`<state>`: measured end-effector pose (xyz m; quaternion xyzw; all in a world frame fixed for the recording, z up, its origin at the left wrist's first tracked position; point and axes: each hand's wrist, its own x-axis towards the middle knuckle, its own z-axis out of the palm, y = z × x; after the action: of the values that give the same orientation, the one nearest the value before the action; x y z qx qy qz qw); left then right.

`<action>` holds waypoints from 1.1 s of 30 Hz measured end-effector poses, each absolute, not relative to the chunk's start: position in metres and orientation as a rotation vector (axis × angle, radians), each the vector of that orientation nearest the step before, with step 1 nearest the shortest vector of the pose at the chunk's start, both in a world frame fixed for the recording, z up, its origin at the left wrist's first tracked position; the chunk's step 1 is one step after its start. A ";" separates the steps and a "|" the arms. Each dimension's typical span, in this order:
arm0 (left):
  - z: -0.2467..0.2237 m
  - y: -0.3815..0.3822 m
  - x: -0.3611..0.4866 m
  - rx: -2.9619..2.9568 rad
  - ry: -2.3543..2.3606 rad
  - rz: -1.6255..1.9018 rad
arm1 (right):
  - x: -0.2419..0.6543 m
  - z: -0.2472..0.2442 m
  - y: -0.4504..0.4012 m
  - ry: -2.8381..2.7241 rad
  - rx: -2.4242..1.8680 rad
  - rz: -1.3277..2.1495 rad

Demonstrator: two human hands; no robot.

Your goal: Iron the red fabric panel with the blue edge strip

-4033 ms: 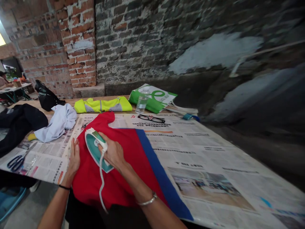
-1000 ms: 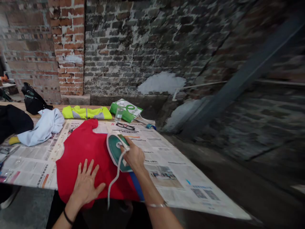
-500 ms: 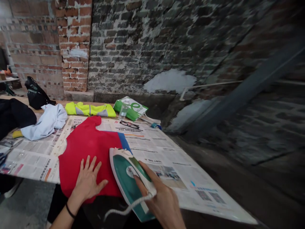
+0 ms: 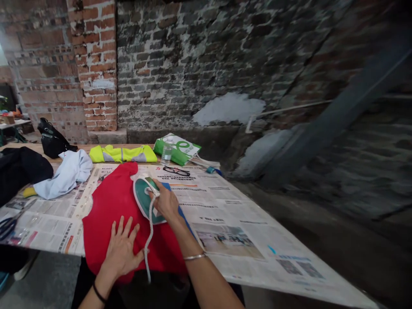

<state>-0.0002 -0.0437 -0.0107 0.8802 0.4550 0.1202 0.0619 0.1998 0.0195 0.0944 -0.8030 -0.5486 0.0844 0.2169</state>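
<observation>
— Looking down, what do we have under our right hand point(image 4: 165, 201)?

— An iron point(image 4: 144, 199), green and white, gripped by its handle, with our fingers wrapped over and hiding most of the handle. It sits on a red cloth point(image 4: 111, 231), close to the blue strip point(image 4: 184, 221) along that cloth's edge. We can't tell whether its base is pressed flat.

— And our left hand point(image 4: 121, 249)?

— Open, fingers spread, lying flat on the red cloth just beside the iron. A white cord point(image 4: 148, 253) drops from the iron past it and over the cloth's near side, where its end is lost against our dark clothes.

— What lies around the cloth?

— Newspaper point(image 4: 231, 253) runs out to the right, up to the table's slanting edge. Beyond the cloth sit glasses point(image 4: 176, 171), a water bottle point(image 4: 166, 151), a green bag point(image 4: 177, 148) and a yellow vest point(image 4: 122, 153).

— Anything cut off?

— Scissors point(image 4: 8, 226) at the left border, partly out of frame, and dark clothes point(image 4: 22, 167) there too, beside a pale shirt point(image 4: 66, 176).
</observation>
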 end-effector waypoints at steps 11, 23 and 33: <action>-0.014 -0.047 0.002 2.578 1.362 0.383 | 0.224 0.036 -0.133 -1.487 -1.784 0.230; -0.009 -0.048 -0.001 2.548 1.370 0.387 | 0.200 0.081 0.005 -1.546 -2.149 0.185; -0.006 -0.051 -0.002 2.465 1.340 0.341 | 0.220 0.047 -0.050 -1.578 -1.943 0.188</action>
<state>-0.0018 -0.0510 -0.0063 0.8613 0.4683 0.1191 0.1571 0.2197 -0.0503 0.0470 -0.7358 -0.5975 0.0710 0.3107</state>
